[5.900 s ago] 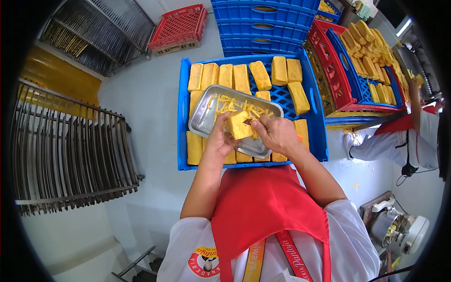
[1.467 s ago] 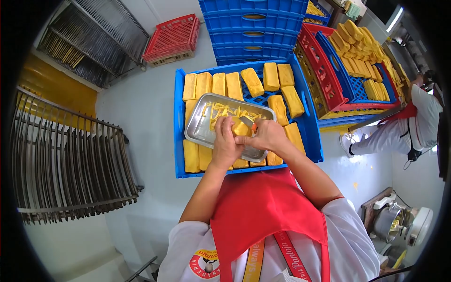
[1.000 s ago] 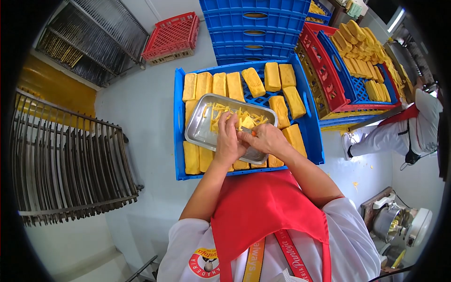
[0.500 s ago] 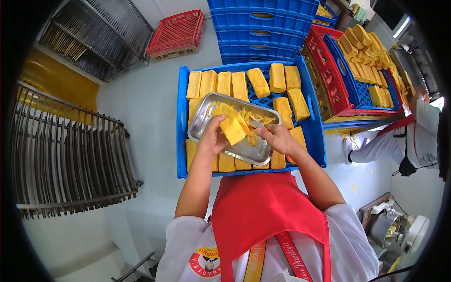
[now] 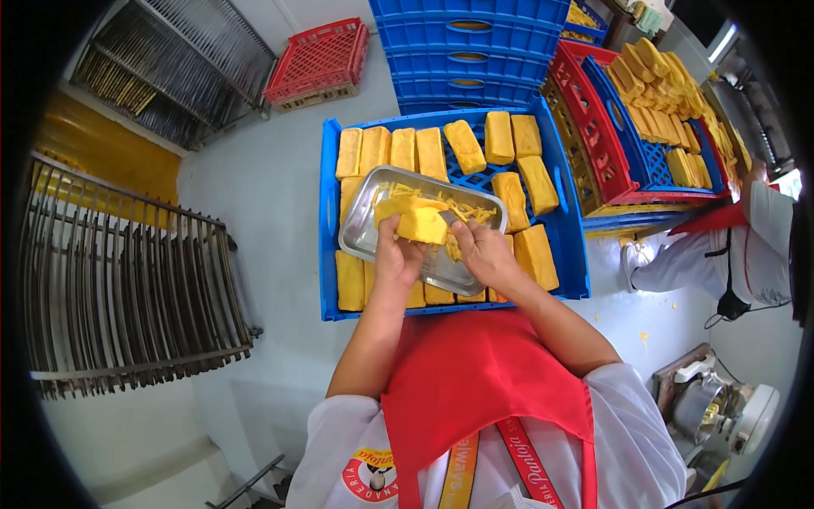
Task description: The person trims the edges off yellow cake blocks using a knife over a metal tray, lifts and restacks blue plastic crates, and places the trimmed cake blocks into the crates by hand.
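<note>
My left hand (image 5: 398,256) grips a yellow bread loaf (image 5: 421,224) from below and the side, tilted over a shallow metal tray (image 5: 360,231). Closed around a small knife, my right hand (image 5: 487,254) is close beside the loaf. Its short grey blade (image 5: 448,218) is at the loaf's right edge; the handle is hidden in my fingers. Yellow trimmed strips (image 5: 469,212) lie in the tray. That tray rests across rows of yellow loaves (image 5: 532,259) in a blue crate (image 5: 327,246), covering some of them.
Stacked blue crates (image 5: 475,42) stand behind. At right, a red crate (image 5: 606,161) and blue crate hold more yellow pieces, with a co-worker (image 5: 721,254) beside them. Left are a metal rack (image 5: 136,288) and a red crate (image 5: 315,61). A mixer (image 5: 712,407) sits at lower right.
My left hand has turned the loaf from slanting downward to nearly level and shifted slightly right. My right hand has moved a little left, bringing the blade against the loaf's edge.
</note>
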Demonstrator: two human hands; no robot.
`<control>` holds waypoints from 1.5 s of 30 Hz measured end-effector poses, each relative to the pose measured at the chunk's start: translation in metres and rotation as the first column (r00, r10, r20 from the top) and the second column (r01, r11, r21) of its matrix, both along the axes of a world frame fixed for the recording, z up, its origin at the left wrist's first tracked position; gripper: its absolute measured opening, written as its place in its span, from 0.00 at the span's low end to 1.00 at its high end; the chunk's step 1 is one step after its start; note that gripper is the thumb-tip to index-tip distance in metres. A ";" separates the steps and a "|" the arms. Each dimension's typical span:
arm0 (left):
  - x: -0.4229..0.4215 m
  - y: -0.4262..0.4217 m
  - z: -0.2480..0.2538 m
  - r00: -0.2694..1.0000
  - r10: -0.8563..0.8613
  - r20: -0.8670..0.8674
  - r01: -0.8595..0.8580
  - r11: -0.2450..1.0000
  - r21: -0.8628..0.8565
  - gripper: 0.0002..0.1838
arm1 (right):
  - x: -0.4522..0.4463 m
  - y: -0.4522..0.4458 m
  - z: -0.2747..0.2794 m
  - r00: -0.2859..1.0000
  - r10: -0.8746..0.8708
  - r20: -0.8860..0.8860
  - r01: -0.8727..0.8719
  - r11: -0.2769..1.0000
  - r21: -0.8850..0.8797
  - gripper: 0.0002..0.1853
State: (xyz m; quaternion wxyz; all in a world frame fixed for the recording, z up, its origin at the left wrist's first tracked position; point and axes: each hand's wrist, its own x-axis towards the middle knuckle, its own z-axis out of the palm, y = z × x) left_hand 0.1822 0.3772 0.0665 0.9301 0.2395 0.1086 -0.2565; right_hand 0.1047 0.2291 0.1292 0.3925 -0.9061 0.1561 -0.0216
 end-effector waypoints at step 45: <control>0.012 0.035 0.002 -0.284 -0.841 0.460 -0.712 0.507 0.487 0.11 | -0.062 -0.140 0.035 0.910 -0.406 -0.087 0.290 0.471 0.833 0.17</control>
